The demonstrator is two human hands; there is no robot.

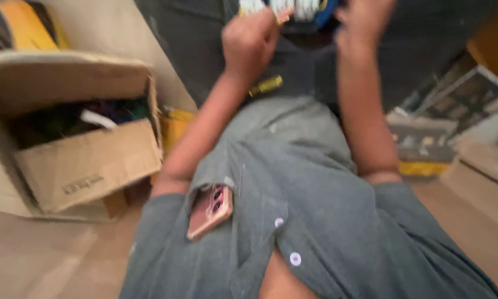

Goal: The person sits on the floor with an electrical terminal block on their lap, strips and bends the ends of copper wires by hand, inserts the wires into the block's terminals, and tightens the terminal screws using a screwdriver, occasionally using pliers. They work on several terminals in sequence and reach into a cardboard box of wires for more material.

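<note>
My left hand [250, 40] is curled into a fist at the top of the view, gripping the left end of a white and blue object [301, 10] that the frame edge cuts off. At the object's right end is my right hand [364, 23], its fingers bent around it and partly out of view. Both forearms reach forward from my grey button shirt [310, 210]. A yellow-handled screwdriver [266, 85] lies on a dark surface [193, 50] just below my left wrist. The picture is blurred by motion.
A pink phone [210, 210] sticks out of the shirt's chest pocket. An open cardboard box [88, 166] holding mixed items stands on the floor at left, with a yellow container [174, 127] beside it. Flat boxes and boards [454, 122] are stacked at right.
</note>
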